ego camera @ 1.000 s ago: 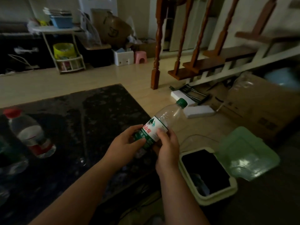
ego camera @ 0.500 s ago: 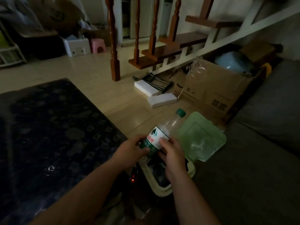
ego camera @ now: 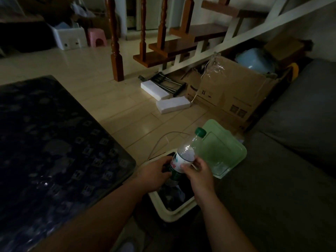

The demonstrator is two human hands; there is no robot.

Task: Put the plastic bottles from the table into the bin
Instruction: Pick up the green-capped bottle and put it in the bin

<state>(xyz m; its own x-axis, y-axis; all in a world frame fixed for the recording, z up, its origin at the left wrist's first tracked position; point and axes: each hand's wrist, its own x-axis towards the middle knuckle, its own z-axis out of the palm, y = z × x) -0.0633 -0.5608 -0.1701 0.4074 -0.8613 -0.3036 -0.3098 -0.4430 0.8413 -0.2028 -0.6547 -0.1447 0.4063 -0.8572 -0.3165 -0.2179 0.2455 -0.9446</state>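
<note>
A clear plastic bottle (ego camera: 187, 151) with a green cap and a green-and-white label tilts up to the right, directly over the open bin (ego camera: 172, 212). My left hand (ego camera: 154, 174) grips its lower end and my right hand (ego camera: 199, 171) grips the labelled middle. The bin is cream-rimmed with a dark inside holding some crumpled things, and its pale green lid (ego camera: 221, 151) stands open behind the bottle. The bottle's base is hidden by my left hand.
The dark patterned table (ego camera: 54, 142) fills the left. A grey sofa (ego camera: 291, 160) lies on the right. Cardboard boxes (ego camera: 236, 91), white foam blocks (ego camera: 172, 104) and a wooden stair (ego camera: 172, 46) stand beyond the bin. A thin cable (ego camera: 163, 140) runs across the floor.
Both hands carried the bottle from above the table's edge rightwards and down over the bin. The view turned right, so the bottles on the table left the frame.
</note>
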